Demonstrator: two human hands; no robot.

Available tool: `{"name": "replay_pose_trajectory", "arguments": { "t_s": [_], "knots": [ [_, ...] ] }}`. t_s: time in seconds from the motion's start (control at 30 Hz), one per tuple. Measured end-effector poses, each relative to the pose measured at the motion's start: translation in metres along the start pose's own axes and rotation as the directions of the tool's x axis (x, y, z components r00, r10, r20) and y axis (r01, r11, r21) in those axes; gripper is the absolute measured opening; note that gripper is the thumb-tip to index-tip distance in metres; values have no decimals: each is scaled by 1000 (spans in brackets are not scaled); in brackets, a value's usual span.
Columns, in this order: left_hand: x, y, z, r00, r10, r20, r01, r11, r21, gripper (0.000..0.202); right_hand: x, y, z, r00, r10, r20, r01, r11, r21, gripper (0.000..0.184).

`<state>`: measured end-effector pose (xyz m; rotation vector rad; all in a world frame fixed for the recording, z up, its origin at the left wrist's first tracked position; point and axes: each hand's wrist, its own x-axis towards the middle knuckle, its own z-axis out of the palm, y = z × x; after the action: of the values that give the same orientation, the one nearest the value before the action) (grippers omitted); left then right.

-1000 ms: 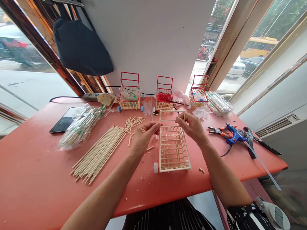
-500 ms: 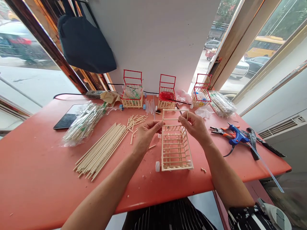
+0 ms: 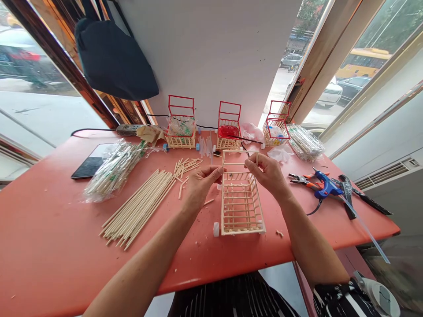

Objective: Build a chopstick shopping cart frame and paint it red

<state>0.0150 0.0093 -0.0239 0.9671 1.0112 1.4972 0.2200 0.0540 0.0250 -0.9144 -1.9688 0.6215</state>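
A small cart made of wooden sticks [image 3: 243,207] stands on the red table in front of me, its slatted basket bare wood and a white wheel [image 3: 216,229] at its near left corner. At its far end rises a stick handle frame [image 3: 239,152]. My left hand [image 3: 205,182] pinches the frame's left side, thumb and fingers together. On the other side, my right hand [image 3: 266,171] pinches the frame's right side near the crossbar. The fingertips partly hide the joints they hold.
Long wooden sticks [image 3: 139,209] and short cut pieces [image 3: 187,166] lie to the left, beside bagged sticks [image 3: 114,169]. Three red-handled carts [image 3: 181,138] line the back. Pliers [image 3: 299,179] and a blue glue gun [image 3: 327,187] lie at right.
Both hands keep their hold on the handle frame with hardly any movement. The whole view has shifted slightly.
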Motion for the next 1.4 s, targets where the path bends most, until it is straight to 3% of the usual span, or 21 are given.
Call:
{"name": "replay_pose_trajectory", "arguments": {
  "t_s": [1.4],
  "knots": [
    [1, -2, -2, 1000, -8, 9, 8, 1000, -9, 41, -1, 0, 0, 1000, -6, 3, 6, 1000, 10, 33]
  ]
}}
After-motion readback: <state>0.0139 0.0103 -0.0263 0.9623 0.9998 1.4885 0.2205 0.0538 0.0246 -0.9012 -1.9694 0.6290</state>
